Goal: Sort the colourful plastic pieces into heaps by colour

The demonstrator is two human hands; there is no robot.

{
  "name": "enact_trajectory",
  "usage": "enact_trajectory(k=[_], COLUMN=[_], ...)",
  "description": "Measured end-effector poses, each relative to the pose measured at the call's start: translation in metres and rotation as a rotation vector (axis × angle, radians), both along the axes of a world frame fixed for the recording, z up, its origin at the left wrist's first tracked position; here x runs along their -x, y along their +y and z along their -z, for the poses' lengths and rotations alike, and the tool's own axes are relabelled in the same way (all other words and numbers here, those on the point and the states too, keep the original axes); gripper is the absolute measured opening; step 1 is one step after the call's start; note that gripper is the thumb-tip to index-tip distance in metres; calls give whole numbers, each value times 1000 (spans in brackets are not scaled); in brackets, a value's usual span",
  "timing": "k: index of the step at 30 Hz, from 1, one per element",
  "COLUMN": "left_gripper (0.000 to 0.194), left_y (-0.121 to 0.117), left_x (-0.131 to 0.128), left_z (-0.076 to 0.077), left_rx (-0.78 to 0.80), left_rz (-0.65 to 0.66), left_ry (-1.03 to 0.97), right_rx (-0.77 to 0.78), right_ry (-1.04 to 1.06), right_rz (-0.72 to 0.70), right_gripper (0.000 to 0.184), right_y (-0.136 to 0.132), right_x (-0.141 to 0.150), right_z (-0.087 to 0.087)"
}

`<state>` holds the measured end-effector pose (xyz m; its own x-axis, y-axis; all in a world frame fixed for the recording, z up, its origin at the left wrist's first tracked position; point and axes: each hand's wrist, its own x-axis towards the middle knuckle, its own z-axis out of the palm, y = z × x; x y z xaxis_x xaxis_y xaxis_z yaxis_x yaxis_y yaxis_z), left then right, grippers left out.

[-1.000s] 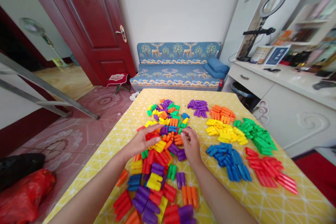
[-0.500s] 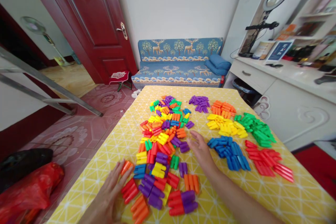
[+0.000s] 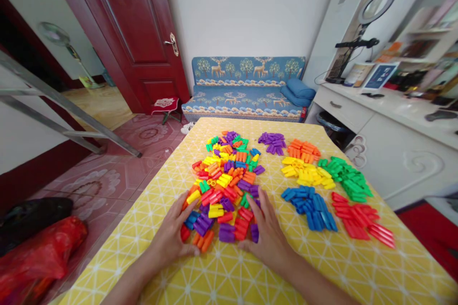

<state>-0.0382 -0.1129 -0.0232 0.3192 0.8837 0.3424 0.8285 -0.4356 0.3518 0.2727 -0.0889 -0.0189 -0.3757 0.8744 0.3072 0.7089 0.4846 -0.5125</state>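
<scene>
From my remote seat I see the mixed pile of plastic blocks [image 3: 224,180] on the yellow worktop [image 3: 222,276]: smooth, finger-like tubes joined side by side, in red, purple, orange, yellow, green and blue. The left hand [image 3: 171,236] and right hand [image 3: 271,236] curve around its near end, both open, fingers spread, gripping nothing. Blue blocks [image 3: 310,207] form a separate heap at right.

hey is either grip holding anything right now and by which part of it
Nothing is visibly held: left grip and right grip flank the near end of the mixed-color plastic block pile.
</scene>
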Motion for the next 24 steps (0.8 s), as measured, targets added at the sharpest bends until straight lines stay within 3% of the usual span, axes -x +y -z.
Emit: enact_trajectory(k=[4,9,16,24], left_gripper=[90,42,46,28], left_y=[2,-15,-11,-6], left_x=[-2,-2,-2,-6], left_z=[-7,-14,-8,-9], left_rx=[15,34,15,-140], left_rz=[-5,-146,-147,-205], left_ry=[-50,-77,-20,19], right_rx=[-15,-39,-16,-4], right_ry=[87,186,334,329], right_rz=[16,88,75,83], right_gripper=[73,59,49,45], right_y=[37,52,49,48], right_x=[2,3,1,2], right_z=[-4,4,3,2])
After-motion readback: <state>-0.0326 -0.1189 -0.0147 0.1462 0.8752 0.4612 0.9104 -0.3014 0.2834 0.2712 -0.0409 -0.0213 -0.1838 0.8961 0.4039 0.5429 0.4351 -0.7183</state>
